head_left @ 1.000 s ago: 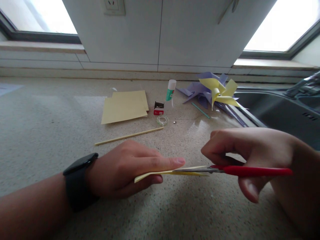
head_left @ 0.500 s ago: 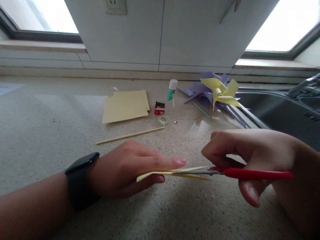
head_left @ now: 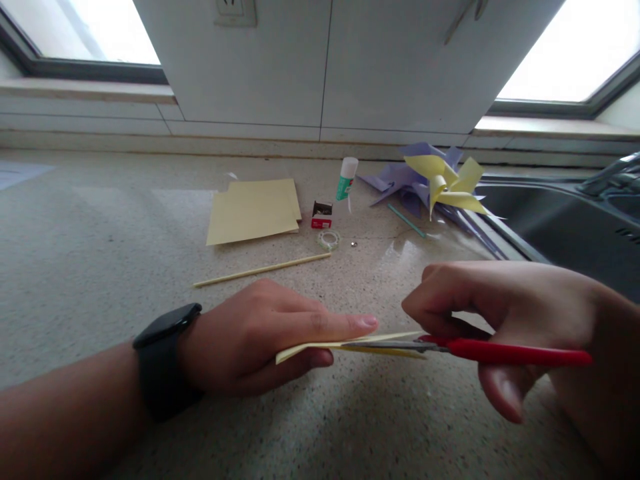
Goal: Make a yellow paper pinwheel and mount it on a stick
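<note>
- Head view: the left hand (head_left: 270,337), thumb under and fingers over, pinches the yellow paper (head_left: 385,338) nearly closed, edge-on above the counter (head_left: 320,433).
- The right hand (head_left: 510,303) is curled around the red handles of the scissors (head_left: 467,348); whether the thumb passes through a loop, I cannot tell.
- The blades lie between the paper's two parted edges, tips near the left fingertips.
- Speckled surface shows between the hands and the counter's near side.
- Beyond the left hand lies a wooden stick (head_left: 263,270).
- The sink (head_left: 520,241) rim runs just beyond the right hand.
</note>
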{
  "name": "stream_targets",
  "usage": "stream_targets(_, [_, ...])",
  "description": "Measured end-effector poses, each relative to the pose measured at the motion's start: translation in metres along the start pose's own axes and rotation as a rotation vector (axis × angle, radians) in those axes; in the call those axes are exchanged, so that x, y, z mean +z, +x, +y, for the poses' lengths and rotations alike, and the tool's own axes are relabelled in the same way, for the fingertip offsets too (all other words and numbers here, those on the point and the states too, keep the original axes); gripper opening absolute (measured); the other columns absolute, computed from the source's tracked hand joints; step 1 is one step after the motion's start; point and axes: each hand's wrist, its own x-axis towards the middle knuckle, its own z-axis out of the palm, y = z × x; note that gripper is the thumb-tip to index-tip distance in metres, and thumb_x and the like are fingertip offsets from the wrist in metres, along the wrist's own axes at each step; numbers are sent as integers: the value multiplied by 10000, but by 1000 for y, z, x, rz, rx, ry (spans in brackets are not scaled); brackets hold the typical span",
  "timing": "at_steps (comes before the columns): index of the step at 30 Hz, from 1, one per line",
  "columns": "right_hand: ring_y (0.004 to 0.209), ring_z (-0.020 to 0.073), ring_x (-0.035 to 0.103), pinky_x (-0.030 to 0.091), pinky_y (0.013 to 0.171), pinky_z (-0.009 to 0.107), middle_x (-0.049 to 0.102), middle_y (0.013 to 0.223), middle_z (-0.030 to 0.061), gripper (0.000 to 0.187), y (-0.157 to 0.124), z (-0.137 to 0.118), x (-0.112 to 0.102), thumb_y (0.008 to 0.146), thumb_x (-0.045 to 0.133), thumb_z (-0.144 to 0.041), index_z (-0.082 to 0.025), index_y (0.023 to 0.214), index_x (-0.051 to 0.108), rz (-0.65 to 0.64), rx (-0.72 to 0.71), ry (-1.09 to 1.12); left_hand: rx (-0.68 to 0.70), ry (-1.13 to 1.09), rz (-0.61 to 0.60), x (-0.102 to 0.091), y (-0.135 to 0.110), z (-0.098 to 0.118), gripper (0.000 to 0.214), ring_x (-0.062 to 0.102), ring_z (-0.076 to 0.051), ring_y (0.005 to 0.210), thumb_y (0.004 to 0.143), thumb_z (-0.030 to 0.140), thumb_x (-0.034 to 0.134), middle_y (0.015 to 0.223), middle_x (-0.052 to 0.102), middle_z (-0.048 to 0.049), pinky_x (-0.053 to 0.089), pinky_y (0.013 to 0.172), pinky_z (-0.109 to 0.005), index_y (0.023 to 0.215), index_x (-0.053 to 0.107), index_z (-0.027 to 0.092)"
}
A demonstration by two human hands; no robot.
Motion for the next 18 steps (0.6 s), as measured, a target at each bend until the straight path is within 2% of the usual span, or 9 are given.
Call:
stream_targets(2, [469, 53, 340, 237, 413, 202, 443, 522, -75, 604, 1, 1, 2, 658, 827, -651, -189, 614, 441, 23, -4, 24, 12, 13, -6, 0, 1, 0, 439, 628, -158, 665, 1071, 288, 354, 830, 735, -99, 437, 608, -265, 1339, 586, 29])
stream_targets(5, [483, 56, 363, 265, 423, 196, 458, 539, -69, 570, 2, 0, 2, 700, 818, -618, -185, 622, 456, -32, 50, -14, 24, 12, -12, 1, 1, 0, 444, 617, -159, 654, 1072, 288, 349, 825, 731, -100, 430, 598, -269, 1347, 577, 24])
stream_targets(10, [470, 50, 290, 209, 397, 199, 377, 524, -91, 618, -1, -1, 3, 667, 819, -654, -197, 610, 408, 14, 66, -41, 9, 12, -14, 1, 0, -1, 435, 628, -160, 679, 1074, 289, 348, 851, 741, -101, 446, 623, -268, 1353, 574, 44])
stream_targets(18, [507, 63, 376, 304, 441, 197, 470, 576, -63, 573, 4, -11, 1, 727, 775, -651, -189, 635, 449, -55, 141, -148, 29, 11, -10, 2, 1, -1, 454, 640, -169, 681, 1075, 304, 322, 858, 745, -112, 455, 610, -276, 1344, 580, 45])
